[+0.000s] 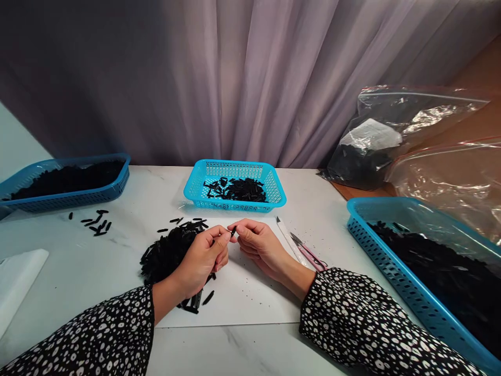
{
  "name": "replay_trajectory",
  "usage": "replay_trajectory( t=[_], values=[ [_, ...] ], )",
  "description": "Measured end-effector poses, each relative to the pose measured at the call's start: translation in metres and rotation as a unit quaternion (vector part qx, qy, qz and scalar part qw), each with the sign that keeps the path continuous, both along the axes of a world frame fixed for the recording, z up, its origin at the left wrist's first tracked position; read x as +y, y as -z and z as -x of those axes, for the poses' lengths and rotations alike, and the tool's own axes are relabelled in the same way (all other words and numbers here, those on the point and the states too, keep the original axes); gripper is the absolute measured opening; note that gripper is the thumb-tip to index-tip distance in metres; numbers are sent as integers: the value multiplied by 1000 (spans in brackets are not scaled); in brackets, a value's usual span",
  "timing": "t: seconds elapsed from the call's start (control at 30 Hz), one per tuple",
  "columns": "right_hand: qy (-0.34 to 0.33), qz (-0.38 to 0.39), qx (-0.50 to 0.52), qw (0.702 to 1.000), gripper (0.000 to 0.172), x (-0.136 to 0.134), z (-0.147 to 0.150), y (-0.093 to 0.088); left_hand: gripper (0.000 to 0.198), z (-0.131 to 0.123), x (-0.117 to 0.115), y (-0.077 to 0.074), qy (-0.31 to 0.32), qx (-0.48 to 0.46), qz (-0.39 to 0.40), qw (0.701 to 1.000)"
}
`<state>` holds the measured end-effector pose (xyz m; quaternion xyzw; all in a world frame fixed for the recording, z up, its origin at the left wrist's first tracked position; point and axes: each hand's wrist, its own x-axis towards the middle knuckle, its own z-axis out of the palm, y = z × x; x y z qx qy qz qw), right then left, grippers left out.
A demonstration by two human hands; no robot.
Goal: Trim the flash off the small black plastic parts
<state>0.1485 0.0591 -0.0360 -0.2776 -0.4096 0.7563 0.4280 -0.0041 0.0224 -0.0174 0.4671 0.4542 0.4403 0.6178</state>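
A small, narrow black piece (234,231) is held up between my two hands over a white sheet (254,305). My right hand (260,248) pinches it with thumb and forefinger. From the other side, my left hand (201,258) is closed, its thumb and fingertips pressed at the piece's near end. Under and beyond my left hand lies a heap of black strip-like pieces (164,256), partly hidden by it. A single loose black strip (209,297) lies near the sheet's front edge.
Ahead stands a bright blue basket (235,206) with black pieces inside. Filled blue baskets stand at the left (74,197) and right (391,271). A craft knife (287,235) and pink-handled scissors (311,254) lie right of my hands. Plastic bags (376,141) stand behind.
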Motion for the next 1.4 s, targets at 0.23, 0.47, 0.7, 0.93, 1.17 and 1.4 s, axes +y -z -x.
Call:
replay_trajectory(
  t=[0.23,0.47,0.7,0.93,1.17,1.4],
  values=[
    [7,12,-7,1000,39,0,-3,-3,18,2,1,-4,-18,-23,39,999],
    [17,26,-3,1000,40,1,-4,-4,33,0,1,1,-28,-9,10,1000],
    [15,32,33,999,26,0,-3,-4,35,1,0,3,-14,24,-2,1000],
    [22,-80,-77,994,30,-8,6,4,59,2,-3,1,10,-31,24,999],
    [58,-103,-83,989,24,-9,10,5,66,4,-1,0,33,-44,42,998],
    [61,-12,-45,997,41,-5,3,0,21,5,2,-2,1,-83,39,996]
  ],
)
